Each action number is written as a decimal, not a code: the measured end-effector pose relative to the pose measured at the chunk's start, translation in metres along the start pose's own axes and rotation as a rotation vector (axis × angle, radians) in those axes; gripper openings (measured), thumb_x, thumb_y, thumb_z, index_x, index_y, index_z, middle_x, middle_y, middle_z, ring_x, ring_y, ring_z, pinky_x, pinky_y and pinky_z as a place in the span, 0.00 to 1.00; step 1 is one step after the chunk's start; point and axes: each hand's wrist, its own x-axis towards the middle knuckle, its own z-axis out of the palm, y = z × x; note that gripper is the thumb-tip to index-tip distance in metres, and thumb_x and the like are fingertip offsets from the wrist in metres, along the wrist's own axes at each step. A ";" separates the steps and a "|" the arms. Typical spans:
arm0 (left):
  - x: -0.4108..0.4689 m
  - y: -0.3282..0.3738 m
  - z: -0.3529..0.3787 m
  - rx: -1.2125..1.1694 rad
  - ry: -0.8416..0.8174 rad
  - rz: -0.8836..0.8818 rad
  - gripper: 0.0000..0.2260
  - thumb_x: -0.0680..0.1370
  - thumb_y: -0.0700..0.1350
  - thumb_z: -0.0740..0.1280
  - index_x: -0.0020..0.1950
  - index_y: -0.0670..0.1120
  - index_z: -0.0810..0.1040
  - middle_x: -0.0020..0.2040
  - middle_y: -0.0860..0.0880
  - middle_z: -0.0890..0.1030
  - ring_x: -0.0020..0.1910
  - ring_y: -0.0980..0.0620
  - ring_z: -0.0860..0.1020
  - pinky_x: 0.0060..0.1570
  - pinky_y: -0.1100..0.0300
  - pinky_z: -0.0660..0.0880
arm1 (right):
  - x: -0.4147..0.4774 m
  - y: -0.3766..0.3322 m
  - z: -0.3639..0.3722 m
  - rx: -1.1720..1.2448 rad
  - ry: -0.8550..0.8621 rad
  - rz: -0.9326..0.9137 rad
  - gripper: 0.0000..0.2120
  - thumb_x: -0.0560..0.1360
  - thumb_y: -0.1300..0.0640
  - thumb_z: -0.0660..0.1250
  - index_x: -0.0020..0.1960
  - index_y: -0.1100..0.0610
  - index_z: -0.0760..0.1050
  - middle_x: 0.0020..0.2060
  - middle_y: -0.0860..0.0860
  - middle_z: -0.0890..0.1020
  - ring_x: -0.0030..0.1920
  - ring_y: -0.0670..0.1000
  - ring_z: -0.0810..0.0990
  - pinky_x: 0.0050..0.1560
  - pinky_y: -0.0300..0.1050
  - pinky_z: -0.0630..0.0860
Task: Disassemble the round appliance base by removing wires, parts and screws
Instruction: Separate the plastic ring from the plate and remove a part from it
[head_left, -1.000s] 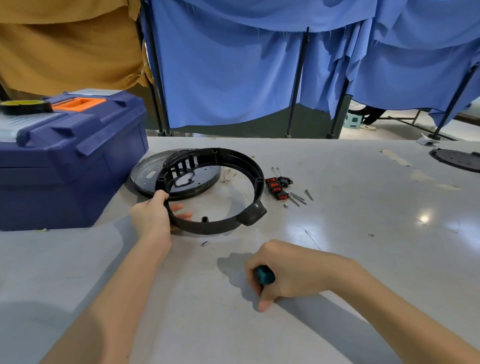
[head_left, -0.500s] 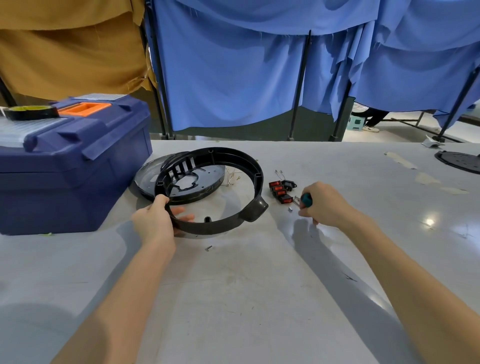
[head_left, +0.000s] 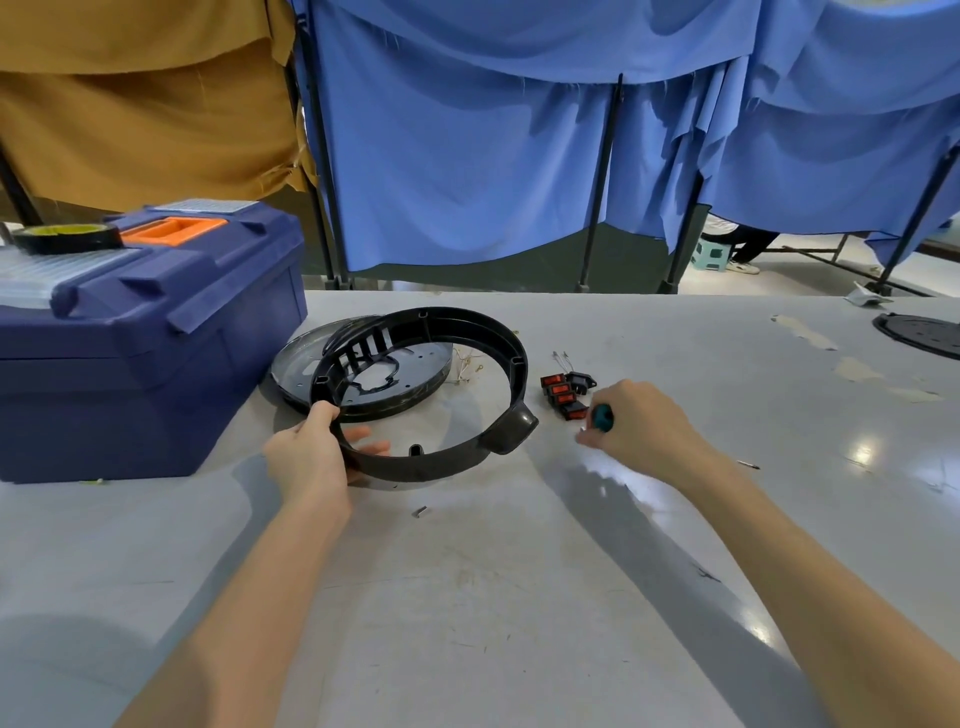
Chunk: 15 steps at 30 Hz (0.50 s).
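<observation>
A black plastic ring housing (head_left: 483, 332) lies on the grey table, its far left side resting over a round metal plate (head_left: 296, 364). My left hand (head_left: 311, 457) grips the ring's near left rim, thumb outside and fingers inside. My right hand (head_left: 644, 431) holds a teal-handled screwdriver (head_left: 602, 417) just right of the ring's handle lug, beside a cluster of red and black switches (head_left: 563, 392). A loose screw (head_left: 420, 512) lies in front of the ring.
A blue toolbox (head_left: 145, 343) with an orange latch stands at the left, a tape roll (head_left: 67, 238) on its lid. Another black round part (head_left: 919, 335) sits at the far right edge. Thin wires (head_left: 467, 366) lie behind the ring. Blue and tan curtains hang behind the table.
My right hand carried the screwdriver from the near middle of the table up to the switches beside the ring. My left hand kept its hold on the rim.
</observation>
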 end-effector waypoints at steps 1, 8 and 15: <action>0.000 0.000 0.000 -0.001 0.001 -0.006 0.07 0.78 0.43 0.64 0.53 0.40 0.74 0.40 0.40 0.83 0.27 0.44 0.83 0.23 0.55 0.78 | -0.006 -0.011 0.000 -0.003 -0.024 -0.049 0.12 0.71 0.49 0.72 0.40 0.57 0.75 0.36 0.52 0.78 0.40 0.56 0.76 0.39 0.48 0.73; -0.001 0.003 -0.002 -0.034 0.006 0.004 0.07 0.77 0.42 0.64 0.53 0.40 0.75 0.39 0.41 0.83 0.27 0.44 0.83 0.24 0.55 0.79 | -0.046 -0.081 0.028 0.030 -0.161 -0.420 0.17 0.75 0.42 0.68 0.57 0.50 0.80 0.48 0.50 0.84 0.49 0.53 0.79 0.45 0.42 0.72; 0.001 0.001 -0.002 -0.058 0.014 0.020 0.10 0.78 0.42 0.64 0.56 0.38 0.75 0.39 0.40 0.83 0.26 0.45 0.82 0.22 0.58 0.76 | -0.054 -0.105 0.053 0.049 -0.052 -0.624 0.13 0.80 0.53 0.60 0.64 0.50 0.75 0.43 0.52 0.83 0.44 0.56 0.79 0.38 0.48 0.72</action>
